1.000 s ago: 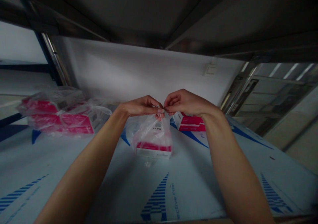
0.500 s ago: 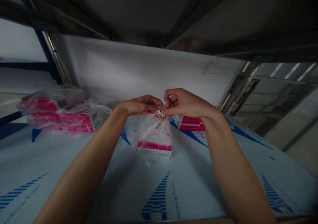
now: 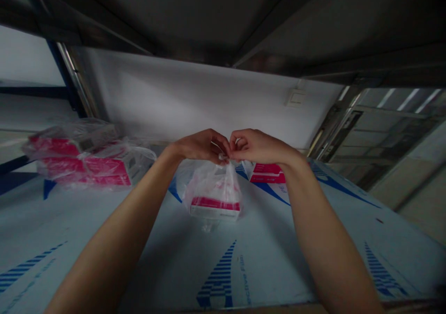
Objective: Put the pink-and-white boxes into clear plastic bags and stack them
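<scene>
In the middle of the surface stands a clear plastic bag with a pink-and-white box inside. My left hand pinches the gathered top of the bag between thumb and fingers. Right beside it, fingertips nearly touching, my right hand is closed on the same twisted plastic. The bag's sides are drawn up towards both hands. Fingers partly hide the bunched end, so I cannot tell whether it is knotted.
Several bagged pink-and-white boxes are stacked at the left. Behind my right wrist lies another pink box. A film-covered surface with blue prints lies below. Low overhead hangs a dark shelf; a white wall with a switch stands behind.
My left hand has turned more palm-down and its fingers have curled tighter around the bag's top. The right hand has shifted slightly. The white plastic end shows less now.
</scene>
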The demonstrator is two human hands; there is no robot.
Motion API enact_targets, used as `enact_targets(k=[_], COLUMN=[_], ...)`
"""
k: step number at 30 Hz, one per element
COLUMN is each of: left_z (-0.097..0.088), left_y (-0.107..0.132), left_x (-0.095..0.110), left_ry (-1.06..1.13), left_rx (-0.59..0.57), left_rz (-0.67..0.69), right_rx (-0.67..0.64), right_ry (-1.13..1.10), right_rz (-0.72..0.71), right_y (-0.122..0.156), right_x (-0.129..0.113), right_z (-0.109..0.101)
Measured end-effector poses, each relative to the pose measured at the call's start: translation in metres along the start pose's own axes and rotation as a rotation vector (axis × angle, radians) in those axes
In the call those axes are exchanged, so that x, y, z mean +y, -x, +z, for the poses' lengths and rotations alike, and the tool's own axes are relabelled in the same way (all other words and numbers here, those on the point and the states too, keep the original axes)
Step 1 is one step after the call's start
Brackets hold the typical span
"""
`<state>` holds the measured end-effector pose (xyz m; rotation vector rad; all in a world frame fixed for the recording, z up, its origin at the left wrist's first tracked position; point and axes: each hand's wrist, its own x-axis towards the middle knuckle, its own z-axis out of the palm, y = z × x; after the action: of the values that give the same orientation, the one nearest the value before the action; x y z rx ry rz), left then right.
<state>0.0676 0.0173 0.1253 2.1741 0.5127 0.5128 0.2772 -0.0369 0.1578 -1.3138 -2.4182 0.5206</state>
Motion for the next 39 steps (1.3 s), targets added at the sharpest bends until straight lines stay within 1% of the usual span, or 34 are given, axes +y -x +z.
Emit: enact_targets(k=[1,3,7,8,10,12,15,18,20,23,26,30,32,35,39], left_z=[0.002,0.005,0.008,0.008,0.009,0.009,0.012,0.015,0.014,0.012,0.009,0.005,0.005,0.008,0.018], left_y=[-0.002,-0.005,-0.008,-0.008,-0.009,-0.01,-0.013,-0.014,-0.013,-0.009,-0.004,0.003,0.005,0.007,0.01], left_x=[0.002,0.004,0.003,0.002,0.001,0.0,0.001,0.004,0.007,0.013,0.019,0.026,0.03,0.035,0.038], left_ry=[-0.078,-0.24,-0.463,-0.517,-0.63,-0.718,-0.761,-0.783,-0.81,-0.847,-0.828,-0.723,-0.685,-0.654,-0.684], left_rx=[0.035,0.091,0.15,0.17,0.204,0.222,0.227,0.215,0.226,0.261,0.248,0.178,0.159,0.094,0.04], left_rz=[-0.012,-0.013,0.04,0.057,0.101,0.154,0.222,0.252,0.239,0.217,0.197,0.075,0.02,-0.029,-0.04], right_rx=[0.022,-0.009,-0.161,-0.169,-0.143,-0.111,-0.092,-0.124,-0.146,-0.149,-0.138,-0.091,-0.091,-0.103,-0.131], right_ry=[0.026,-0.015,-0.363,-0.439,-0.542,-0.607,-0.678,-0.724,-0.797,-0.91,-0.931,-0.901,-0.854,-0.754,-0.601], right_rz=[0.007,-0.002,-0.041,-0.045,-0.03,0.026,0.12,0.169,0.155,0.055,-0.027,-0.045,-0.015,0.067,0.204], right_y=[-0.004,-0.012,-0.019,-0.019,-0.02,-0.021,-0.024,-0.03,-0.034,-0.039,-0.043,-0.046,-0.047,-0.048,-0.051], right_x=[0.007,0.02,0.038,0.04,0.041,0.041,0.04,0.046,0.053,0.066,0.074,0.078,0.079,0.083,0.092], right_z=[0.001,0.004,0.011,0.012,0.015,0.018,0.023,0.029,0.033,0.037,0.039,0.041,0.041,0.044,0.049])
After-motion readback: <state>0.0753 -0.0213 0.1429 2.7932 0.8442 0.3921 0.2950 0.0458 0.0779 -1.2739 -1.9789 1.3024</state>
